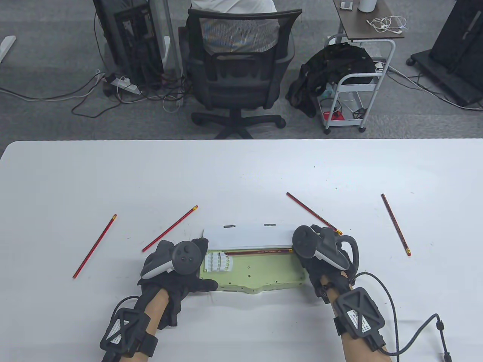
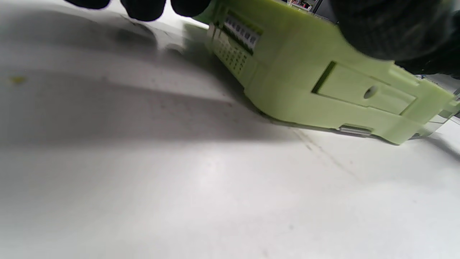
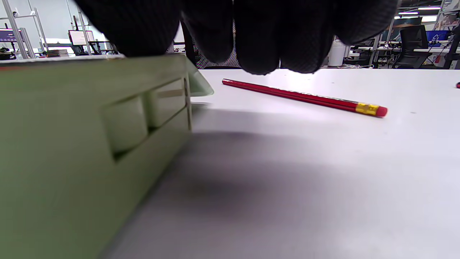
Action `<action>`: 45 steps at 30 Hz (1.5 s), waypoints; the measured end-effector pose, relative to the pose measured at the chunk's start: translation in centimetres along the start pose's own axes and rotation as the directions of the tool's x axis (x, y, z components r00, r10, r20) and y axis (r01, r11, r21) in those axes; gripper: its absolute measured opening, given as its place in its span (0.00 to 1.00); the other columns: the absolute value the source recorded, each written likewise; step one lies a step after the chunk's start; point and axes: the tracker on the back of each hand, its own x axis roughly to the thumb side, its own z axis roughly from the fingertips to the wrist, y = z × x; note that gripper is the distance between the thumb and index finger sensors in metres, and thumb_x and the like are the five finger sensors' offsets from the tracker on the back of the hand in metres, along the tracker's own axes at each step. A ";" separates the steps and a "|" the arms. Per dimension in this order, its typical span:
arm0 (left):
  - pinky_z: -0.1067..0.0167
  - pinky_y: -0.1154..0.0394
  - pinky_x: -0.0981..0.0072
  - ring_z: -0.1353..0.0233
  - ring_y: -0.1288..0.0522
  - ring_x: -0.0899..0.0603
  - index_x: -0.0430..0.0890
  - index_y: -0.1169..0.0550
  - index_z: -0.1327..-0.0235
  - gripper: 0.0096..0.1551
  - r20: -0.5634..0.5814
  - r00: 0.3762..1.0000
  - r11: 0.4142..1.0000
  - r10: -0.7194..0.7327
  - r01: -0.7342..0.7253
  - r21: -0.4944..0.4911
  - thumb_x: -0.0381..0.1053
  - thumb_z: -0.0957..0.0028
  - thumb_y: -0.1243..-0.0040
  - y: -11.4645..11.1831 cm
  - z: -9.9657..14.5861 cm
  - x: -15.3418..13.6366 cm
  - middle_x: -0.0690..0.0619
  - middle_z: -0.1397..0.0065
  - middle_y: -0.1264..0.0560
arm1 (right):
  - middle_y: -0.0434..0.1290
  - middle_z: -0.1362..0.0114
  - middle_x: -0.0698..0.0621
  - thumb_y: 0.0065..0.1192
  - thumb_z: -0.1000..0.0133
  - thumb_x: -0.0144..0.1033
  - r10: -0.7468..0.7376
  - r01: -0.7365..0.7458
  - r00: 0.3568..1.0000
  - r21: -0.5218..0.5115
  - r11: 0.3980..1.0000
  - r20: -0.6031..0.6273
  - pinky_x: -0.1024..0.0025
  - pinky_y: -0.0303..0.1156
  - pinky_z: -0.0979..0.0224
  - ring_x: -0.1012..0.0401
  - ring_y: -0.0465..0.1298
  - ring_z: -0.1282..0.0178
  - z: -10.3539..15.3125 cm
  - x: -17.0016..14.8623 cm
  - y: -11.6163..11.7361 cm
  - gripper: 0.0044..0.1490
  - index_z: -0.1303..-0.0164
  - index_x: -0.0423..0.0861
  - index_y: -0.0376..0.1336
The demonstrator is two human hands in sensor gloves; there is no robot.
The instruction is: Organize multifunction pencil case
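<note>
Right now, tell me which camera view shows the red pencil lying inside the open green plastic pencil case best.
The table view: the red pencil lies full length along the far edge of the green plastic pencil case, under the white lid. Both wrist views show only the case's outer walls, not that pencil.

In the table view the trackers cover both ends of the pencil case [image 1: 260,273], so how the fingers lie on it cannot be told. The near wall of the case is a green blur in the right wrist view. The pencil [image 1: 258,250] inside the case is hidden at its right end under the right hand [image 1: 324,252].
</note>
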 end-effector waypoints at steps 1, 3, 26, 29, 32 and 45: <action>0.31 0.45 0.19 0.16 0.46 0.20 0.36 0.58 0.16 0.73 0.000 1.000 1.000 0.000 0.000 0.000 0.73 0.60 0.42 0.0 0.0 0.0 0.30 0.10 0.52 | 0.65 0.24 0.31 0.58 0.45 0.47 -0.003 0.003 1.000 0.002 1.000 0.001 0.32 0.64 0.26 0.32 0.68 0.27 0.0 0.1 0.0 0.41 0.24 0.38 0.59; 0.31 0.45 0.19 0.16 0.46 0.20 0.36 0.58 0.16 0.73 0.000 1.000 1.000 -0.001 0.001 0.000 0.73 0.60 0.42 0.0 0.0 0.0 0.30 0.10 0.51 | 0.64 0.24 0.31 0.57 0.45 0.49 -0.004 0.004 1.000 0.002 1.000 0.002 0.32 0.64 0.26 0.32 0.68 0.27 -0.1 0.2 0.1 0.43 0.23 0.38 0.58; 0.31 0.45 0.19 0.16 0.46 0.20 0.36 0.58 0.16 0.73 -0.002 1.000 1.000 -0.005 0.005 -0.002 0.73 0.60 0.42 0.0 0.0 0.1 0.30 0.10 0.51 | 0.63 0.23 0.31 0.57 0.44 0.50 -0.028 0.027 1.000 -0.070 0.997 -0.013 0.31 0.63 0.26 0.32 0.67 0.26 -0.5 -1.0 -2.8 0.44 0.23 0.37 0.58; 0.31 0.45 0.19 0.16 0.46 0.20 0.36 0.58 0.16 0.73 -0.002 1.000 1.000 -0.004 0.004 -0.003 0.73 0.61 0.42 0.0 0.0 0.0 0.30 0.10 0.51 | 0.65 0.23 0.32 0.58 0.44 0.48 0.008 -0.013 0.998 -0.080 0.997 -0.056 0.32 0.64 0.26 0.32 0.68 0.26 -1.2 -3.1 -3.7 0.41 0.25 0.38 0.60; 0.31 0.45 0.19 0.16 0.46 0.20 0.36 0.58 0.15 0.73 -0.004 1.000 1.000 -0.008 0.008 -0.004 0.73 0.61 0.42 0.0 0.0 0.1 0.30 0.10 0.51 | 0.67 0.25 0.33 0.61 0.45 0.47 0.055 -0.062 0.993 -0.064 0.996 -0.104 0.33 0.65 0.26 0.34 0.70 0.27 -2.5 -5.1 -3.9 0.38 0.27 0.41 0.63; 0.31 0.44 0.19 0.16 0.45 0.20 0.36 0.58 0.15 0.73 -0.009 1.000 1.000 -0.011 0.011 -0.003 0.73 0.61 0.42 0.0 -0.1 0.2 0.30 0.10 0.51 | 0.73 0.30 0.39 0.68 0.48 0.44 0.220 -0.214 0.956 0.051 0.975 -0.193 0.40 0.71 0.28 0.40 0.76 0.32 -6.6 -7.0 -0.6 0.32 0.35 0.44 0.69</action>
